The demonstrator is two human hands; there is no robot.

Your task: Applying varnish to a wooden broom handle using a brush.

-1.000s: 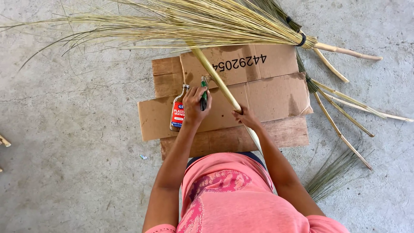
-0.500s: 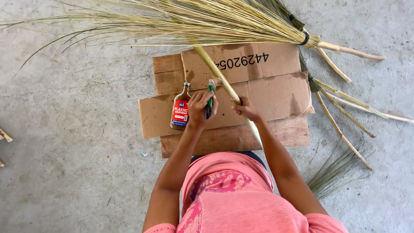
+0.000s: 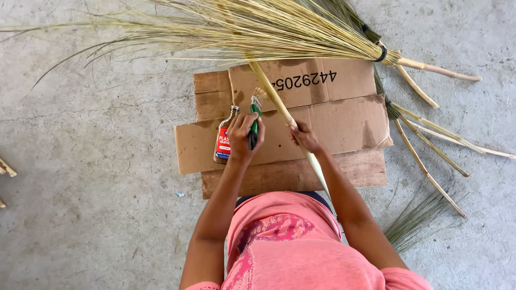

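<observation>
The left hand [image 3: 244,134] is wrapping its fingers around a green-handled paintbrush [image 3: 253,121], bristles touching the pale bamboo broom handle [image 3: 279,104]. The right hand [image 3: 305,137] is gripping that handle, fingers closed, above flattened brown cardboard sheets [image 3: 344,123] lying on the grey concrete floor [image 3: 86,188]. A small red-labelled glass bottle [image 3: 224,140] is lying just beside the left hand.

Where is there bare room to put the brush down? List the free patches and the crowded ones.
Free: the cardboard sheet right of the broom handle, and the concrete floor left of it. Crowded: the strip between the varnish bottle and the handle, filled by the left hand holding the green brush; the right hand grips the handle. Finished brooms clutter the right edge.
</observation>
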